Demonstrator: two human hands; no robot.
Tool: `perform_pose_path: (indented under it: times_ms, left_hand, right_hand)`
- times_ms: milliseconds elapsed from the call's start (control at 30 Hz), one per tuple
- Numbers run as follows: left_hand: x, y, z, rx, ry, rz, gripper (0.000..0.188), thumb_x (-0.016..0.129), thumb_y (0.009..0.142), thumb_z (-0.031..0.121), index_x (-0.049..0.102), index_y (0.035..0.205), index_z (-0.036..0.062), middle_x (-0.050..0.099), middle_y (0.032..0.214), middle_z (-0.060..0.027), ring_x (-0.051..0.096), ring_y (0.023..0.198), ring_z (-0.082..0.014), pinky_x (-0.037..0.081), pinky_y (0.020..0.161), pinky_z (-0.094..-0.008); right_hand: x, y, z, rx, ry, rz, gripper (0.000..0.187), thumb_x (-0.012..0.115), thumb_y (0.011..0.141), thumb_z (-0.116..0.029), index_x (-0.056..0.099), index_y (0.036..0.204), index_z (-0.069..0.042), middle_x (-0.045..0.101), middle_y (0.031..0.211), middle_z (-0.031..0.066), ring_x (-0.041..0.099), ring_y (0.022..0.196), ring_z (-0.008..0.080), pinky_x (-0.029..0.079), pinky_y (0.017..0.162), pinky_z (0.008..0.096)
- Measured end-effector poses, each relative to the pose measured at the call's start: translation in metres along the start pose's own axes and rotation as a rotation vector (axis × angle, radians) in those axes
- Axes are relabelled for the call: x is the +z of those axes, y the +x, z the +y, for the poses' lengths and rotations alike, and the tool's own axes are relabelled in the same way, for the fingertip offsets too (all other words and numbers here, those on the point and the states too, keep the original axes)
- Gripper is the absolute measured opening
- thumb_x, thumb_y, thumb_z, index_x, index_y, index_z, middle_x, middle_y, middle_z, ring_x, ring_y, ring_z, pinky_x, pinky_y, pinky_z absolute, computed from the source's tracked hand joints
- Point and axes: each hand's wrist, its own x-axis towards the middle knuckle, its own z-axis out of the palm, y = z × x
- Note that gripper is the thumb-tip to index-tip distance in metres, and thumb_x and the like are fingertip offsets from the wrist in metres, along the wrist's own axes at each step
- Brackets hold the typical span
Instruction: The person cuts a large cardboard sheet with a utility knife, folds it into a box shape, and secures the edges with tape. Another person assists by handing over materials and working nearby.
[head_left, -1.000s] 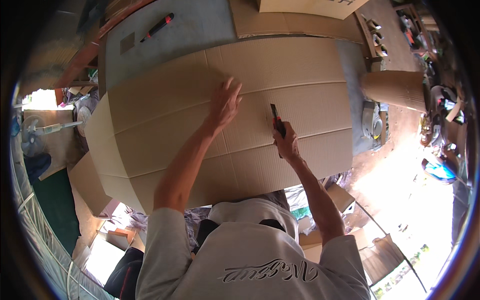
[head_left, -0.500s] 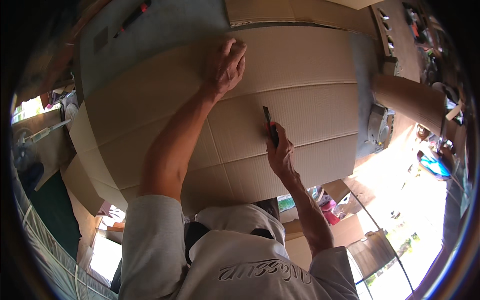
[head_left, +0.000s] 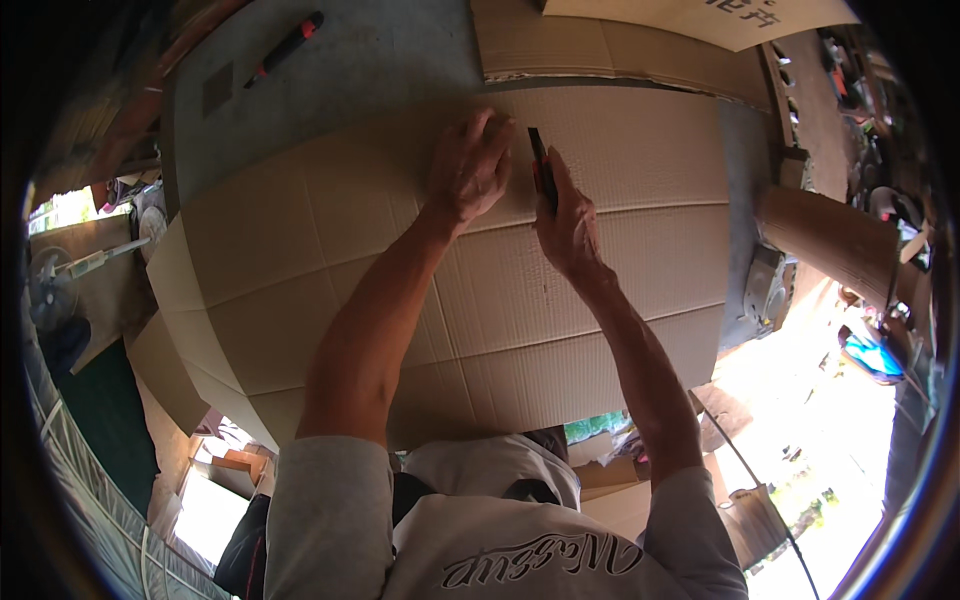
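A large brown cardboard sheet (head_left: 630,250) with several crease lines lies flat before me. My right hand (head_left: 572,222) is closed round a black and red utility knife (head_left: 543,172), its dark blade pointing away from me above the sheet's far half. Whether the blade touches the cardboard I cannot tell. Just left of the blade, my left hand (head_left: 473,168) rests on the sheet near its far edge with the fingers curled in. What those fingers hold, if anything, is hidden.
A second red and black cutter (head_left: 285,48) lies on the grey tabletop (head_left: 400,50) at the far left. More cardboard (head_left: 620,45) borders the sheet's far edge. At the right are a curved cardboard piece (head_left: 830,240) and a grey device (head_left: 765,285). A fan (head_left: 55,285) stands left.
My right hand has moved away from me with the utility knife, up beside the left hand. The left hand stays near the sheet's far edge. The whole view has shifted slightly.
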Motion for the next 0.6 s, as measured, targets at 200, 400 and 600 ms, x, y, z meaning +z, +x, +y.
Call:
perform_pose_path:
  times_ms: [200,400,600]
  left_hand:
    - [-0.001,-0.001,-0.002,-0.025,-0.051,-0.026,0.04,0.07,0.077,0.009,0.061,0.116,0.0094,0.052,0.116,-0.0135,0.059,0.091,-0.0325,0.051,0.075,-0.0462]
    - [-0.006,0.001,-0.001,0.012,-0.047,0.038,0.04,0.071,0.075,0.008,0.061,0.113,0.0099,0.051,0.111,-0.0109,0.06,0.086,-0.0298,0.05,0.073,-0.0438]
    - [0.0,0.002,-0.004,0.012,-0.099,0.069,0.044,0.072,0.071,0.006,0.061,0.113,0.013,0.051,0.114,-0.0117,0.059,0.081,-0.0318,0.051,0.068,-0.044]
  right_hand:
    - [-0.011,0.052,-0.001,0.05,-0.016,-0.083,0.045,0.055,0.094,-0.005,0.046,0.138,-0.001,0.065,0.108,0.0283,0.066,0.101,0.0413,0.054,0.08,0.045]
    - [-0.01,0.066,-0.002,0.093,-0.036,-0.086,0.037,0.052,0.099,-0.016,0.05,0.134,-0.004,0.067,0.104,0.0267,0.066,0.099,0.0421,0.054,0.079,0.0453]
    - [-0.002,0.071,0.005,0.045,-0.084,-0.089,0.053,0.052,0.093,-0.005,0.041,0.146,-0.007,0.065,0.085,0.0138,0.064,0.06,0.0197,0.054,0.057,0.0364]
